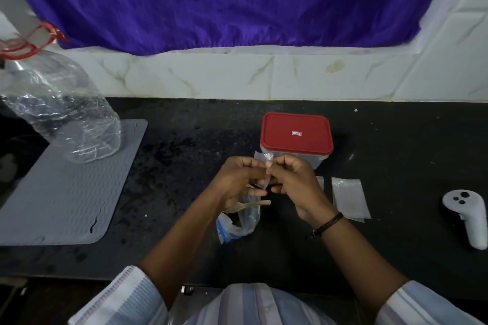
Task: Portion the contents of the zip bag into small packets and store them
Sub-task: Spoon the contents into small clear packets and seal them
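Sleeves, striped, sit nearest; just beyond them the zip bag lies slumped on the dark counter with a wooden spoon across it. Above the bag, left hand and right hand meet, fingers pinched together on a small packet, seemingly pressing its top closed. Spare packets lie to the right. Farther back stands the red-lidded box, lid still on. Such thin, slippery film could slide between the fingertips; an uneven press might leave the mouth gaping and spill the contents.
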